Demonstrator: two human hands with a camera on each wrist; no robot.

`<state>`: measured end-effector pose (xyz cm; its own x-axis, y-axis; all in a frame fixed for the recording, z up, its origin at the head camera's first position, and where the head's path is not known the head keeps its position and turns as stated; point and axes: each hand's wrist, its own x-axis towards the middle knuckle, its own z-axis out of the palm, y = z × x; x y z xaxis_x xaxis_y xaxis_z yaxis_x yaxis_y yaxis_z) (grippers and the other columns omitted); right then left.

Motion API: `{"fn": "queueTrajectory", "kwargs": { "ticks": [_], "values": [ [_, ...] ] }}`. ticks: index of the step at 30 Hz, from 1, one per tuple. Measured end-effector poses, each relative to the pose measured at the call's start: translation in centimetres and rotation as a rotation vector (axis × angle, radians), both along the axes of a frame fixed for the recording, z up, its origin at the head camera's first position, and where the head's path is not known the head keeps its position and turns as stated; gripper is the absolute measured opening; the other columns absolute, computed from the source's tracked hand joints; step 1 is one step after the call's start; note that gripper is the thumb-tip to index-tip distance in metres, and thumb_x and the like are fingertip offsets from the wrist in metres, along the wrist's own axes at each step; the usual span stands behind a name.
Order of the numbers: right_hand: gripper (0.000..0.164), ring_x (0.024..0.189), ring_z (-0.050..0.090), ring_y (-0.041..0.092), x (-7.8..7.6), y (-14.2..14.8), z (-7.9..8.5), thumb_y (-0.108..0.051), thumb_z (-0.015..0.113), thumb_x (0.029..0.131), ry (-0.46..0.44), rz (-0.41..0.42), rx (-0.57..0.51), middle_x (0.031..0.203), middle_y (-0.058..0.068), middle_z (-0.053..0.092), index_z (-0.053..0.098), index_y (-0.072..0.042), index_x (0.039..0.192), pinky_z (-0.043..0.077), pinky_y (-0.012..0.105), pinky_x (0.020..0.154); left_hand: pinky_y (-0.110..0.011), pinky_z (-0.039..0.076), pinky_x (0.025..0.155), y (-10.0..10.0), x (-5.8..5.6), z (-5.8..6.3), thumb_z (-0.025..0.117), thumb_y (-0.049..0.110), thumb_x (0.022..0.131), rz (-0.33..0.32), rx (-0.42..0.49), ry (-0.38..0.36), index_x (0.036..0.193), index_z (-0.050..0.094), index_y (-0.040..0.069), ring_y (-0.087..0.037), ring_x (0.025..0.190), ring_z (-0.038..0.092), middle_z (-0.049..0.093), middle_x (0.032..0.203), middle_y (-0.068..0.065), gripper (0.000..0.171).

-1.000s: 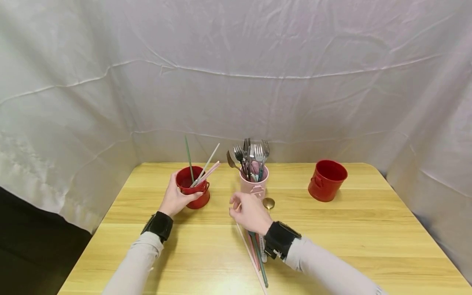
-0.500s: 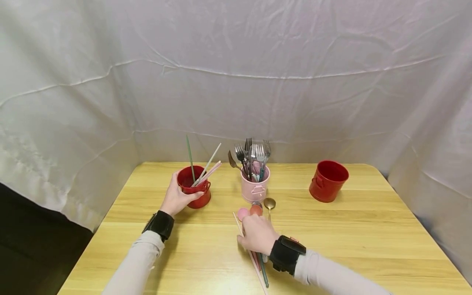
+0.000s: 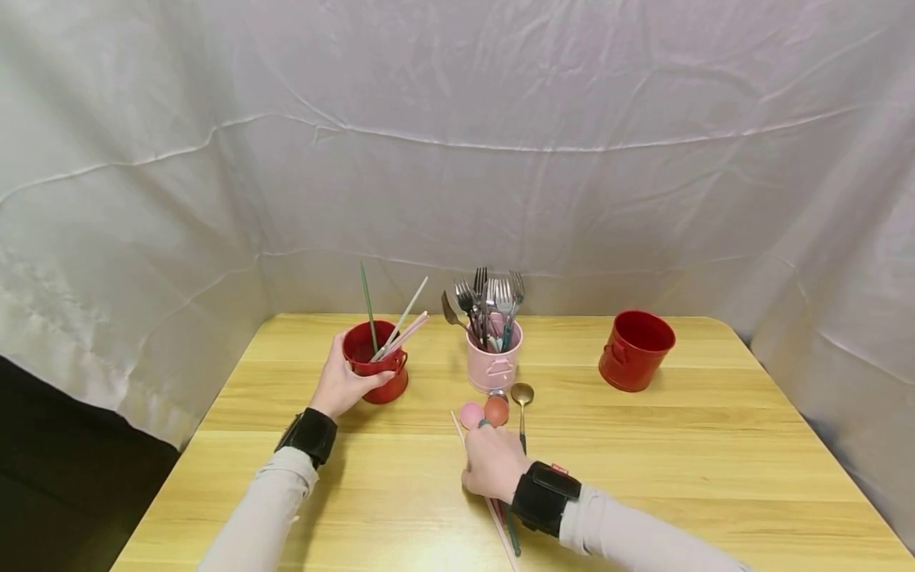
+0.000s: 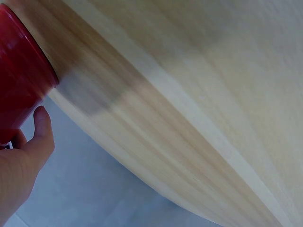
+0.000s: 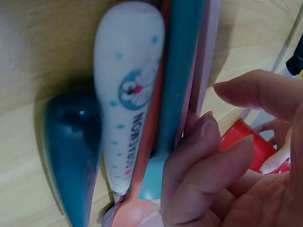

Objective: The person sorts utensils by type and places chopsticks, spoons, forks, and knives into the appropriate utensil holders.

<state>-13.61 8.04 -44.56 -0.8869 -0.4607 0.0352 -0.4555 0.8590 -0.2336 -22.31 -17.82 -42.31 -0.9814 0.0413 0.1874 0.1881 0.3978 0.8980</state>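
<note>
At the left, my left hand (image 3: 345, 387) grips the side of a red bucket (image 3: 389, 389). Green, white and pink chopsticks (image 3: 407, 314) lean out of it. My right hand (image 3: 496, 461) is low over a bundle of spoons and chopsticks, fingers bent, with a gap between the thumb and fingertips in the right wrist view. Those fingertips are beside a teal spoon (image 5: 180, 71) and a pink chopstick (image 5: 207, 61); contact is unclear. Around them lie a Doraemon spoon (image 5: 128, 94), an orange spoon (image 3: 496, 411), a pink spoon (image 3: 472, 415) and a gold spoon (image 3: 523, 394).
Behind the bundle stands a pink bucket (image 3: 493, 372) full of forks (image 3: 500, 294), with one brown spoon (image 3: 449, 308) leaning left. Another red bucket (image 3: 635, 353) is at the right. The wooden table (image 3: 679, 461) ends against a pale curtain (image 3: 443, 199).
My right hand has come down from near the pink bucket toward me, onto the bundle, uncovering the pink and orange spoon bowls. The left hand stays on the red bucket.
</note>
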Motion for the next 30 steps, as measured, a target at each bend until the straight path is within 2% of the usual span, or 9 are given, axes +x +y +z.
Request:
{"fn": "queueTrajectory", "kwargs": {
  "ticks": [3,9,14,21,23,27,30],
  "values": [
    [0.043,0.043,0.028,0.009,0.0,-0.3,-0.1,-0.012,0.068,0.064,-0.013,-0.008,0.015,0.05,-0.007,0.025,0.03,-0.019,0.046,0.022,0.022,0.035,-0.057,0.035,0.103,0.0,0.0,0.0,0.081,0.01,0.072,-0.002,0.005,0.005,0.138,0.027,-0.001,-0.039,0.123,0.039,0.041,0.134,-0.023,0.087],
    [0.037,0.054,0.039,0.015,0.0,-1.0,-0.1,-0.016,0.072,0.061,-0.046,-0.031,0.038,0.051,-0.004,0.036,0.039,-0.017,0.046,0.033,0.027,0.041,-0.057,0.035,0.102,0.0,0.0,0.0,0.081,0.011,0.072,-0.002,-0.004,0.01,0.138,0.027,-0.002,-0.039,0.123,0.039,0.041,0.134,-0.023,0.086],
    [0.034,0.053,0.041,0.015,0.1,-1.4,-0.1,-0.022,0.075,0.059,-0.035,-0.043,0.056,0.051,-0.004,0.04,0.044,-0.016,0.047,0.036,0.03,0.043,-0.058,0.035,0.102,-0.1,-0.2,-0.4,0.081,0.011,0.071,-0.003,-0.003,0.013,0.139,0.026,-0.001,-0.039,0.123,0.039,0.041,0.135,-0.023,0.088],
    [0.033,0.055,0.042,0.015,-0.1,-1.9,-0.4,-0.026,0.076,0.059,-0.072,-0.055,0.048,0.052,-0.005,0.043,0.046,-0.017,0.048,0.037,0.034,0.055,-0.055,0.036,0.103,-1.0,-1.9,-3.0,0.085,0.02,0.069,0.018,-0.012,0.018,0.139,0.027,0.008,-0.033,0.124,0.04,0.042,0.135,-0.015,0.092],
    [0.033,0.055,0.042,0.015,-0.1,-2.1,-0.5,-0.026,0.076,0.058,-0.086,-0.06,0.044,0.052,-0.006,0.043,0.046,-0.017,0.048,0.036,0.034,0.054,-0.054,0.036,0.103,-1.1,-2.2,-3.5,0.085,0.023,0.068,0.02,-0.019,0.019,0.139,0.027,0.009,-0.032,0.124,0.04,0.042,0.135,-0.014,0.093],
    [0.034,0.056,0.041,0.016,-0.2,-2.2,-0.7,-0.028,0.077,0.057,-0.1,-0.07,0.049,0.052,-0.006,0.043,0.046,-0.017,0.047,0.034,0.033,0.052,-0.053,0.036,0.103,-1.0,-2.1,-3.3,0.085,0.023,0.068,0.018,-0.012,0.016,0.139,0.028,0.009,-0.031,0.123,0.04,0.043,0.135,-0.014,0.093],
    [0.036,0.055,0.041,0.016,-0.3,-2.3,-0.8,-0.028,0.077,0.057,-0.113,-0.072,0.054,0.051,-0.006,0.042,0.045,-0.016,0.046,0.034,0.031,0.047,-0.056,0.035,0.103,-0.7,-1.3,-2.2,0.084,0.018,0.069,0.005,0.005,0.023,0.139,0.027,0.005,-0.035,0.123,0.04,0.042,0.134,-0.018,0.091]
  ]
}}
